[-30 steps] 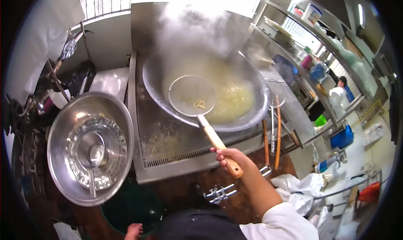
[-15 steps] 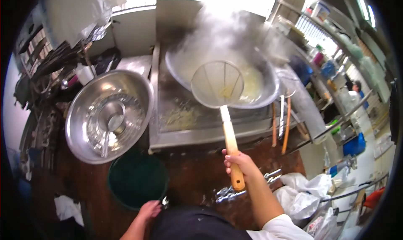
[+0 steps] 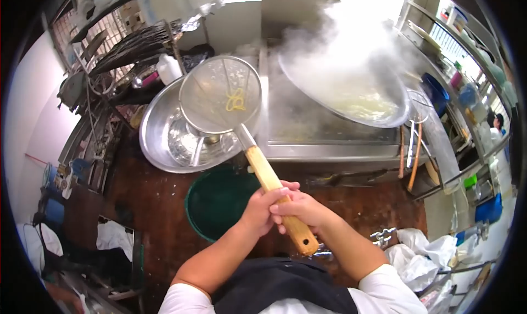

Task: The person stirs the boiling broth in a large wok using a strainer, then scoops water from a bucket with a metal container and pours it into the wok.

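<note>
Both of my hands are closed round the wooden handle of a round mesh strainer. My left hand grips it from the left, and my right hand wraps it from the right, the two touching. A few yellow noodle-like strands lie on the mesh. The strainer is over a large metal bowl, which holds a smaller metal vessel and a ladle with its handle showing. To the right, a big wok with bubbling yellowish liquid steams on the stove.
A dark green tub stands on the floor below the bowl. Tongs and sticks hang right of the wok. White plastic bags lie at the lower right. A white jug is behind the bowl. Another person is far right.
The strainer has moved left from the wok to over the metal bowl. My left hand has come up and taken hold of the handle beside my right. The view has turned left.
</note>
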`<state>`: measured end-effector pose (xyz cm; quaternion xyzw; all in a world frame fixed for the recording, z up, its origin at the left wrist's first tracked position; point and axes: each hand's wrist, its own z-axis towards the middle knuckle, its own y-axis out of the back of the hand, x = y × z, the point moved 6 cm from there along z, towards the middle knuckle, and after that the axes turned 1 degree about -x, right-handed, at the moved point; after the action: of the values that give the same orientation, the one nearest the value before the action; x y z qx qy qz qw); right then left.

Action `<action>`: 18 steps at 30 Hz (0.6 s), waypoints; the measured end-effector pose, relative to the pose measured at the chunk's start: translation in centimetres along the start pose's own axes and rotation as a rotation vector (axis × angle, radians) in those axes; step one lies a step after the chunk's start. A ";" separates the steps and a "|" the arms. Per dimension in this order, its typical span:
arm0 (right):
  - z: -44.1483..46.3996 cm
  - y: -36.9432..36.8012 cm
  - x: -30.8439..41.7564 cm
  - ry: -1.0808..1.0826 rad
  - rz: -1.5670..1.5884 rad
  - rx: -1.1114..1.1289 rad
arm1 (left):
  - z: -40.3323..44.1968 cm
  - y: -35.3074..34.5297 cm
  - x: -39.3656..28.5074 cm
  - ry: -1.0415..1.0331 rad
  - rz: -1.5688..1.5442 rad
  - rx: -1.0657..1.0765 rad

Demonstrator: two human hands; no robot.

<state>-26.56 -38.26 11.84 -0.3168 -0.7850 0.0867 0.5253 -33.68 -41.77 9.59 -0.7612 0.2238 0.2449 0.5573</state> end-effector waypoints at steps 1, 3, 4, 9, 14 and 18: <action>1.7 -2.0 0.3 0.000 -0.079 0.059 | -1.1 1.3 -2.0 -0.095 -0.019 -0.065; 5.2 -5.9 0.2 -0.029 -0.040 0.109 | -3.2 4.7 -5.9 -0.232 -0.046 -0.165; 7.0 -7.8 0.0 -0.049 0.000 0.144 | -4.4 6.3 -7.9 -0.269 -0.046 -0.206; 14.8 -13.7 -1.6 -0.111 -0.184 0.366 | -11.0 15.7 -18.5 -0.390 -0.180 -0.186; 19.4 -10.6 -5.2 -0.243 -0.316 -0.175 | -17.3 31.8 -27.6 -0.339 -0.178 -0.429; 18.9 -9.6 -9.1 -0.406 -0.172 -0.439 | -17.8 46.7 -31.0 -0.288 -0.171 -0.642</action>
<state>-44.79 -47.39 1.19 -0.3312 -0.8978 -0.0681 0.2824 -84.31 -69.71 -1.08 -0.8711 -0.0100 0.3599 0.3341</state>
